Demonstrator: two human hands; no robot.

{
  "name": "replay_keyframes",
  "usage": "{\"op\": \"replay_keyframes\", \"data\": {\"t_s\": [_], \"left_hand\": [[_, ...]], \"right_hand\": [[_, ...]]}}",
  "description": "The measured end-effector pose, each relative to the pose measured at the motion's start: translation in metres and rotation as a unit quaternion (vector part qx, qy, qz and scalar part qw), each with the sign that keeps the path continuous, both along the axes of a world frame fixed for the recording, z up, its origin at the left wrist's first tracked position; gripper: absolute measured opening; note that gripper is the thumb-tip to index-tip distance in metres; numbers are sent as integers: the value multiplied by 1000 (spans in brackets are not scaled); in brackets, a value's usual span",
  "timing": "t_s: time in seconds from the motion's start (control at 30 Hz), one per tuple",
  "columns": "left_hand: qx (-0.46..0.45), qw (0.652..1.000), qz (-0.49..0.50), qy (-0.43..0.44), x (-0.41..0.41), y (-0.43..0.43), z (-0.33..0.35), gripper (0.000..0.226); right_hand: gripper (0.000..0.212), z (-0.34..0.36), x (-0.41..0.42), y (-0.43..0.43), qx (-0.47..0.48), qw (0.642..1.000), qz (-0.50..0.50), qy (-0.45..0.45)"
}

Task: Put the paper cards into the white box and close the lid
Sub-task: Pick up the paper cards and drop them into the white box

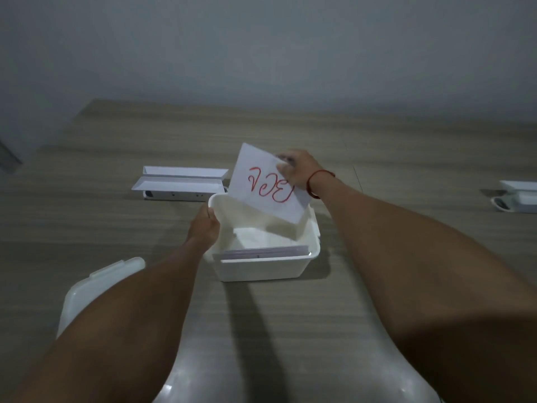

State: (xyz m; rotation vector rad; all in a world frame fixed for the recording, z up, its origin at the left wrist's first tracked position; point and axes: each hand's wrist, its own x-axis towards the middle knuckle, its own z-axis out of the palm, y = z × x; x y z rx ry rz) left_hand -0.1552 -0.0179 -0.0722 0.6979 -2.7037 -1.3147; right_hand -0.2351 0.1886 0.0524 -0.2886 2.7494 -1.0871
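Observation:
The white box (261,267) stands open in the middle of the wooden table. Several paper cards (261,252) stand on edge inside it against the near wall. My left hand (205,226) grips the box's left rim. My right hand (295,171), with a red string at the wrist, pinches the top right corner of a white paper card (266,184) with red writing. This card hangs tilted over the far right part of the box, its lower corner just inside the rim. The translucent white lid (87,289) lies on the table at the near left, partly hidden by my left forearm.
Behind the box lies a long white tray-like unit (180,183) with an open flap. Another white device (517,196) sits at the right edge of the table. A white chair back (261,382) shows at the bottom. A grey wall runs behind the table.

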Motion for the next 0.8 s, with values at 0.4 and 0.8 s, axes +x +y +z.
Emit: {"op": "replay_keyframes", "data": {"t_s": [0.4, 0.8], "left_hand": [[7, 1000, 7, 21, 6, 5, -4, 40], [3, 1000, -13, 26, 6, 2, -3, 42]], "right_hand": [[29, -48, 39, 3, 157, 972, 113, -136], [42, -57, 53, -2, 140, 938, 120, -295]]}}
